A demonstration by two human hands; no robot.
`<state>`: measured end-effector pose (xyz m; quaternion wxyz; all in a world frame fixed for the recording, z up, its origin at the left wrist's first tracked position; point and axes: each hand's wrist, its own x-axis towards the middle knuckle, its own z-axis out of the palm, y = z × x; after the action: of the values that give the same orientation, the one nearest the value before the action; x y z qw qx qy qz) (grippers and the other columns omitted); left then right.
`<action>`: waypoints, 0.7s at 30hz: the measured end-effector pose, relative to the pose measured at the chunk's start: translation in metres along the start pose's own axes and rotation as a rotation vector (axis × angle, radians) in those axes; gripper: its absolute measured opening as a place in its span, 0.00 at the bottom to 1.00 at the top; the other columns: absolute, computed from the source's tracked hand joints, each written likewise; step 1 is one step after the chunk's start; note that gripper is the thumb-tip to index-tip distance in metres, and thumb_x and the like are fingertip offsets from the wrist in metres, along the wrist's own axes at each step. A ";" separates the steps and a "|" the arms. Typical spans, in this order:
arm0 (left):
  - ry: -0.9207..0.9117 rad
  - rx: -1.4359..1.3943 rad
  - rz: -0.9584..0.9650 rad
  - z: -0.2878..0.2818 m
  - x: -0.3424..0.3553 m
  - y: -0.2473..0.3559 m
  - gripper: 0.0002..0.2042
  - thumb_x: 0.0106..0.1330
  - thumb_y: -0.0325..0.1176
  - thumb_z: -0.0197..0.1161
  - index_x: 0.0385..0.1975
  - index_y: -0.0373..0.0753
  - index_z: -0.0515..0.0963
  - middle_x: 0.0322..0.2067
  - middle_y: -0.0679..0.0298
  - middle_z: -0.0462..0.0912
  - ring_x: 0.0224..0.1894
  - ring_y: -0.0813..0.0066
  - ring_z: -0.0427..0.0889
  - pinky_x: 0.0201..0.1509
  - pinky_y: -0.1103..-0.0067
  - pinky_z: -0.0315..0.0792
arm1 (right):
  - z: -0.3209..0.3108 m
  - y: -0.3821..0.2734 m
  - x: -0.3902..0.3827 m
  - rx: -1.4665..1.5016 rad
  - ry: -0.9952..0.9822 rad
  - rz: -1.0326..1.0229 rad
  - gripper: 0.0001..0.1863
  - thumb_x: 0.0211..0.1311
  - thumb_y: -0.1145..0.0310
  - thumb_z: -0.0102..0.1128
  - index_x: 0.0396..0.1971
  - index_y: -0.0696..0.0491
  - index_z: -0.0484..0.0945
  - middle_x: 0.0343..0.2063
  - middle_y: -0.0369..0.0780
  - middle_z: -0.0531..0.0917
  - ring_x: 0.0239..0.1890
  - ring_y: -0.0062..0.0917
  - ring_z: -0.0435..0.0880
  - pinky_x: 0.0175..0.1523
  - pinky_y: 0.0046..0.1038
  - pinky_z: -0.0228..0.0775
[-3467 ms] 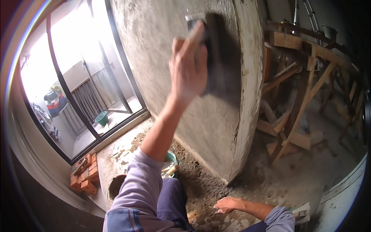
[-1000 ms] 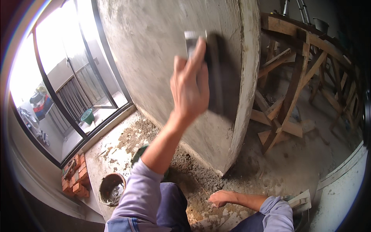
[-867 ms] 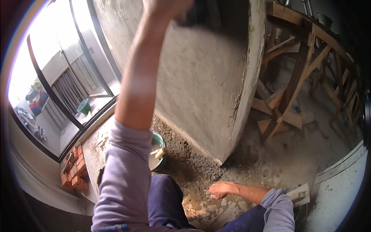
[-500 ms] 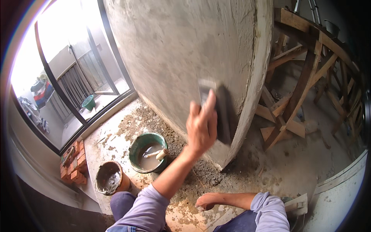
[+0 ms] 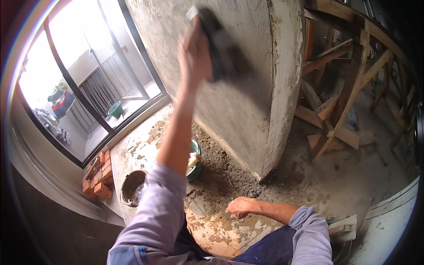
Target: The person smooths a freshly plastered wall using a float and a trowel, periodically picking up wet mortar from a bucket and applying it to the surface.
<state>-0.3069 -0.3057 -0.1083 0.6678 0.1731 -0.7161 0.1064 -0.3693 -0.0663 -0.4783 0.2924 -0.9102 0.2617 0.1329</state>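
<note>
My left hand (image 5: 194,55), blurred by motion, grips a plastering trowel (image 5: 225,51) with a dark flat blade. The blade lies against or very close to the grey plastered wall (image 5: 251,119), high on its face; contact is hard to tell in the blur. Low down, over the spattered floor, my right hand (image 5: 240,207) hangs curled closed, with nothing visible in it. A green bucket (image 5: 196,172) is partly hidden behind my left forearm, and a light handle of some tool shows in it. Left of it stands a mortar-smeared bucket (image 5: 132,187), partly covered by my sleeve.
Wet mortar droppings (image 5: 225,163) line the foot of the wall. Stacked red bricks (image 5: 99,174) sit beneath the glass sliding door (image 5: 66,84) at left. Right of the wall's edge, a wooden trestle frame (image 5: 349,92) takes up the space. Beyond the glass is another green bucket (image 5: 115,109).
My left hand has swept the trowel up and leftward across the wall. The forearm now covers part of the green bucket. My right hand stays curled at about the same place.
</note>
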 end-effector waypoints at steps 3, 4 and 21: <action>-0.281 -0.155 -0.414 -0.008 -0.152 0.046 0.25 0.73 0.26 0.50 0.70 0.35 0.66 0.61 0.48 0.75 0.61 0.57 0.75 0.69 0.65 0.64 | -0.001 -0.008 -0.007 0.131 0.100 -0.065 0.15 0.61 0.60 0.62 0.40 0.56 0.83 0.38 0.49 0.86 0.44 0.46 0.85 0.48 0.44 0.78; -0.286 -0.119 -0.417 -0.010 -0.161 0.084 0.24 0.75 0.26 0.48 0.71 0.35 0.64 0.56 0.48 0.78 0.59 0.63 0.74 0.69 0.69 0.64 | 0.006 0.004 -0.009 0.153 0.072 -0.069 0.17 0.61 0.59 0.63 0.44 0.55 0.82 0.40 0.49 0.86 0.46 0.46 0.84 0.49 0.45 0.77; -0.510 0.118 -0.101 -0.135 -0.056 -0.006 0.26 0.62 0.36 0.69 0.61 0.43 0.74 0.47 0.56 0.80 0.53 0.56 0.79 0.57 0.66 0.73 | 0.008 0.005 0.001 0.033 -0.240 0.177 0.19 0.66 0.58 0.58 0.46 0.58 0.79 0.37 0.52 0.85 0.44 0.51 0.83 0.49 0.47 0.77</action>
<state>-0.1777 -0.2536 -0.1529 0.4588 0.2684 -0.8443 0.0674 -0.3721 -0.0656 -0.4873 0.3236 -0.8562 0.3063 0.2616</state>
